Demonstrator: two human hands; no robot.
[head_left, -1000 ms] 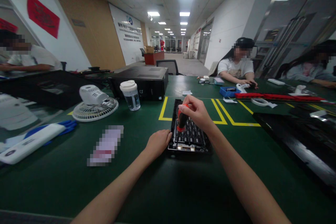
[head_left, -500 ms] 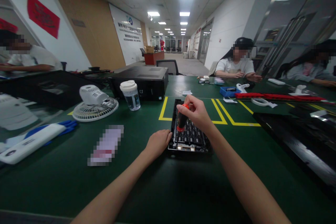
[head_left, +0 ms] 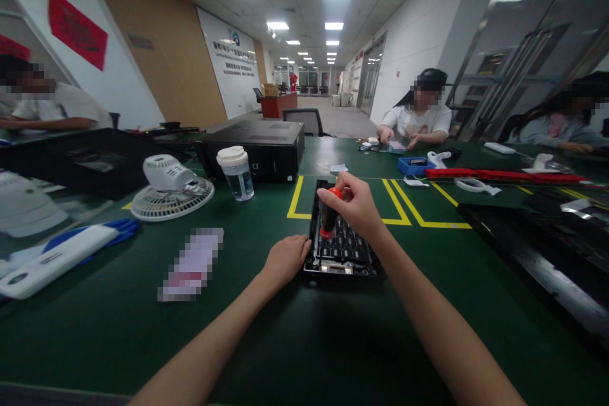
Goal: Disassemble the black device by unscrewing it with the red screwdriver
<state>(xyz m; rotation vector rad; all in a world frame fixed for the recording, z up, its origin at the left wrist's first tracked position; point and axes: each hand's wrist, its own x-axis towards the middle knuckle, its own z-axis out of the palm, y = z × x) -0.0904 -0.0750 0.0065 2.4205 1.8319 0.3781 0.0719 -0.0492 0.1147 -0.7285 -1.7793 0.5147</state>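
In the head view a black plastic casing point(head_left: 349, 255) with rows of raised dark cells lies on the green table. My right hand point(head_left: 356, 203) grips a screwdriver point(head_left: 329, 216) by its black and red handle, thumb on the near side. The tool stands nearly upright over the left part of the casing; its tip is hidden. My left hand point(head_left: 288, 258) has its fingers together at the casing's left edge, holding it there. Bright metal pieces show along the casing's near end.
Left of me are a purplish pixelated object point(head_left: 193, 265), a white fan point(head_left: 172, 190), a lidded cup point(head_left: 236, 172) and a black computer case point(head_left: 257, 149). To the right lie a blue tray point(head_left: 413, 166) and a large black panel point(head_left: 537, 266). A co-worker point(head_left: 421, 117) sits across the table.
My hands, the screwdriver and the casing stay almost in place. Across the table, the co-worker has leaned left and lowered both hands to a pixelated object there.
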